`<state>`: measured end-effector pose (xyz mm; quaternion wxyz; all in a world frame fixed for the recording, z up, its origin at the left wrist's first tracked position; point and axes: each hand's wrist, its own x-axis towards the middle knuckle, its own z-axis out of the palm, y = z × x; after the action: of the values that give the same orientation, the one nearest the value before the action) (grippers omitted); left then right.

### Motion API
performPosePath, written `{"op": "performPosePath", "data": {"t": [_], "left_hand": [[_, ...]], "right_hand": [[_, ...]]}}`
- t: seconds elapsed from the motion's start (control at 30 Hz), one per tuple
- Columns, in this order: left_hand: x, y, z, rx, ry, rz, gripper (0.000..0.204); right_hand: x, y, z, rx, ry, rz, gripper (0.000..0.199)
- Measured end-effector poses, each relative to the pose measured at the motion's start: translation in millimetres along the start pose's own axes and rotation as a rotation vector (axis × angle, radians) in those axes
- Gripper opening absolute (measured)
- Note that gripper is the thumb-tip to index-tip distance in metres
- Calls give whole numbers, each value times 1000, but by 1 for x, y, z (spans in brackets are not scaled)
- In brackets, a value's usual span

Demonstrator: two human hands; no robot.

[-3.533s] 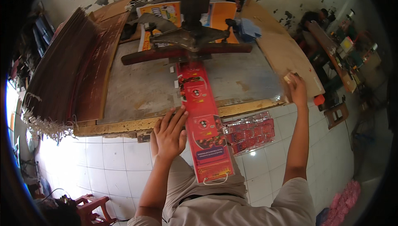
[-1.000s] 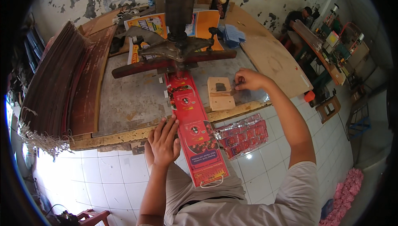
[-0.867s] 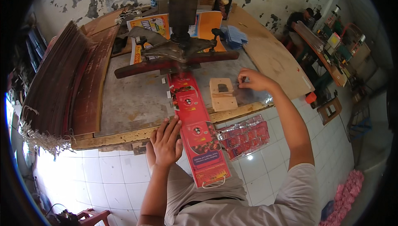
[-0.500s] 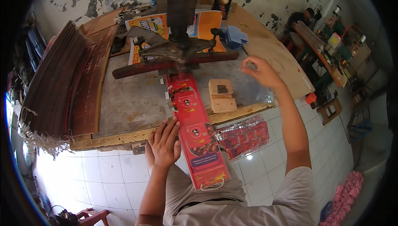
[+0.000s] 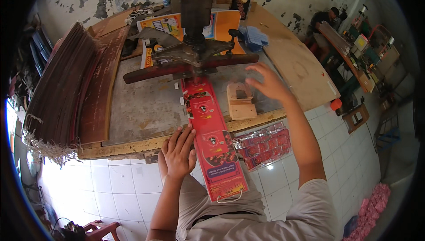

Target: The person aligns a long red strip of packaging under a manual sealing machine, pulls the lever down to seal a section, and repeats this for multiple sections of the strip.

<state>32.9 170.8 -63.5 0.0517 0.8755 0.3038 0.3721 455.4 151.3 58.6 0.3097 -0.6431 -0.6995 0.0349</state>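
A long red printed sheet pack (image 5: 212,139) with a white string loop at its near end runs from under the press across the table edge and over my lap. My left hand (image 5: 178,152) lies along the pack's left edge at the table front, fingers stretched out and flat. In the air above and right of a small stepped wooden block (image 5: 242,111) hangs my right hand (image 5: 271,84), its fingers apart and bent, with nothing visible in them. The heavy metal press (image 5: 192,55) has a dark crossbar, and its lower end stands over the pack's far end.
Tall brown boards (image 5: 62,90) stand stacked at the left. Clear-and-red plastic packs (image 5: 264,146) hang or lie just beyond the table's front edge. Blue pieces (image 5: 254,37) and a brown board (image 5: 292,59) lie at the back right. Another person (image 5: 325,24) sits farther off.
My right hand has moved left and a little down toward the wooden block, its fingers spreading from a curled shape. My left hand stays at the pack's edge. The whole view has shifted slightly.
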Motion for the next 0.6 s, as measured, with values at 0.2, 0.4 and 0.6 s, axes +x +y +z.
{"op": "performPosePath", "data": {"t": [0.2,0.4,0.6], "left_hand": [[-1,1,-2,7,9,-4,53],[1,0,-2,-23,11,8,52],[13,7,-27,-206,15,-79,46]], "right_hand": [[-44,-9,-20,60,-190,-6,47],[-55,1,-18,151,144,215,24],[-56,-39,-37,466,423,274,15]]}}
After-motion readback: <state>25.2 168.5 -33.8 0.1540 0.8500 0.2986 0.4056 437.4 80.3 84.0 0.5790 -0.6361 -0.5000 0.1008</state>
